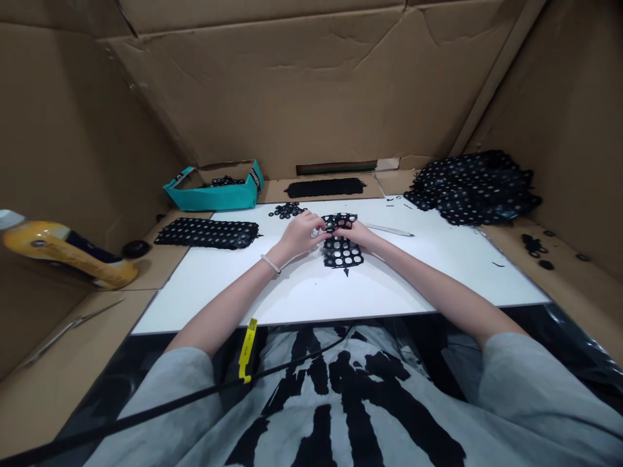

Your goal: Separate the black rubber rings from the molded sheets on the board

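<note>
A small black perforated sheet, apparently rubber, with rows of round holes and a pointed tab at its near end, lies on the white board in front of me. My left hand is at its upper left edge, thumb and fingers curled together in a pinch on it. From the other side, my right hand grips the upper right part, its fingertips over the holes. The fingers hide some of that upper part. Just beyond my left hand lies a pile of small black rings.
Another perforated sheet lies left, a dark strip behind. A teal box holds black rings. More sheets are heaped right, near a white pen-like tool. A yellow bottle and tweezers lie left.
</note>
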A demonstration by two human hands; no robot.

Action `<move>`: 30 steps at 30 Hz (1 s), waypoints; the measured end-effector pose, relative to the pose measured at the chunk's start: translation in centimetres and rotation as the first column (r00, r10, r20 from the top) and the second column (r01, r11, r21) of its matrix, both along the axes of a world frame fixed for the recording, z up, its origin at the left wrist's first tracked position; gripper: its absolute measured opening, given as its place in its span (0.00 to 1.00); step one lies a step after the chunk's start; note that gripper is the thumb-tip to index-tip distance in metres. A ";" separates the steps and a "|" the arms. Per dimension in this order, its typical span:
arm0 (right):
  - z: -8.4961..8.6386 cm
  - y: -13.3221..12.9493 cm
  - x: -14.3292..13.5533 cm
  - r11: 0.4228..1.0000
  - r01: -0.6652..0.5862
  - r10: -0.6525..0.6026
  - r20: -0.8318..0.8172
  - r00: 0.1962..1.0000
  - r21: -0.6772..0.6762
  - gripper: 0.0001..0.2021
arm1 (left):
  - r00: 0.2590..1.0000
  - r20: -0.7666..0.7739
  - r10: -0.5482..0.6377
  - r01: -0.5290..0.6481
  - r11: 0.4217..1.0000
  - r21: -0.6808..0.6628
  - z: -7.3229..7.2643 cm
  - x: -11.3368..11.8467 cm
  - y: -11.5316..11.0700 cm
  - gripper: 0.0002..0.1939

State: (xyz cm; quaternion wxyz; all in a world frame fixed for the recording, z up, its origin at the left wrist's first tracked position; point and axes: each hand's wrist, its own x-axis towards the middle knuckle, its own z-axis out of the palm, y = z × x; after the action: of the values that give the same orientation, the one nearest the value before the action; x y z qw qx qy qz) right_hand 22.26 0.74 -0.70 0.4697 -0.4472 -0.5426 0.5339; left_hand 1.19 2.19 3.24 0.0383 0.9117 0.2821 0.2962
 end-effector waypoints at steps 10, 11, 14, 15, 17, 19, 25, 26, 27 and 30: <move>0.8 -0.2 0.2 0.997 0.040 -0.046 -0.084 0.995 -0.071 0.19 | 0.947 0.255 0.193 -0.051 0.878 -0.477 -1.3 1.8 -0.6 0.14; 0.7 -0.3 0.3 0.998 0.019 -0.024 -0.081 0.996 -0.064 0.20 | 0.940 0.265 0.216 -0.048 0.850 -0.524 -1.4 1.9 -0.4 0.15; 0.6 -0.3 0.5 0.996 -0.042 0.040 -0.022 0.999 -0.077 0.19 | 0.937 0.251 0.242 -0.050 0.806 -0.590 -1.7 1.8 0.1 0.14; 0.5 -0.3 0.6 0.996 -0.052 0.053 0.012 0.999 -0.079 0.18 | 0.939 0.240 0.248 -0.057 0.798 -0.600 -1.8 1.7 0.3 0.13; 0.4 -0.1 0.6 0.997 -0.048 0.053 0.078 0.996 -0.068 0.17 | 0.935 0.225 0.274 -0.075 0.773 -0.630 -2.2 1.6 0.7 0.12; 0.2 0.2 0.5 0.998 -0.014 0.021 0.124 0.992 -0.055 0.17 | 0.915 0.243 0.322 -0.072 0.722 -0.688 -2.7 1.5 1.2 0.12; 0.0 0.3 0.1 0.995 0.020 -0.008 0.124 0.992 -0.100 0.16 | 0.746 0.369 0.554 -0.048 0.598 -0.800 -3.6 -0.6 4.8 0.13; 0.1 0.2 0.1 0.994 0.009 0.003 0.113 0.994 -0.107 0.16 | 0.703 0.381 0.601 -0.111 0.622 -0.775 -3.4 -1.5 5.5 0.13; 0.2 0.0 0.1 0.994 -0.002 0.014 0.104 0.994 -0.113 0.16 | 0.664 0.390 0.638 -0.200 0.654 -0.730 -3.3 -2.5 6.2 0.13; 0.5 -0.3 0.1 0.992 -0.013 0.026 0.095 0.995 -0.128 0.16 | 0.679 0.347 0.647 -0.462 0.743 -0.484 -2.6 -5.6 7.5 0.10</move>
State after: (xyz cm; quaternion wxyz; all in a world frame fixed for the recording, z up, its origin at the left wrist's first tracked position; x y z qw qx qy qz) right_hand 22.40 0.42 -0.23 0.4083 -0.4960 -0.5338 0.5498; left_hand -4.38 9.73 0.60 0.1805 0.6489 0.5788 0.4597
